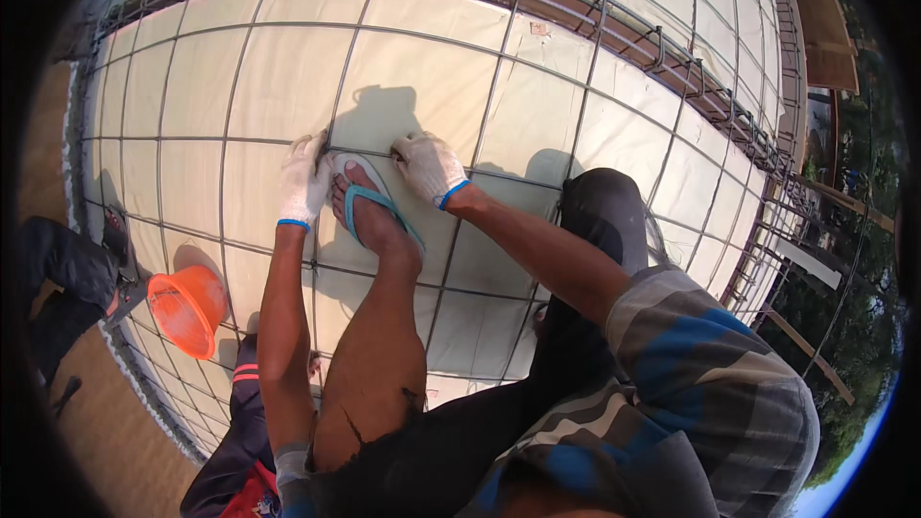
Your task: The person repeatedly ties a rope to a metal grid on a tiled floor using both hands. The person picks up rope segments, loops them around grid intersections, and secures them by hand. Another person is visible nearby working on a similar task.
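Observation:
A grid of steel rebar [391,30] lies over pale sheeting [422,62]. My left hand [305,178], in a white knitted glove with a blue cuff, is at a crossing of two bars. Its fingers are bent together, and what they may pinch is hidden. My right hand [429,166], gloved the same way, is closed over the same cross bar a short way to the right. Between my hands, my foot in a turquoise-strapped flip-flop [370,194] rests on the grid, its toes close to that bar. A shadow falls on the sheeting just beyond.
An orange hard hat [187,311] lies on the grid at left. Beside it is another person's dark-trousered leg [67,273]; a second person's sleeve [235,436] shows at lower left. A raised rebar cage [566,2] crosses the far side. Planks [815,350] and trees lie beyond the right edge.

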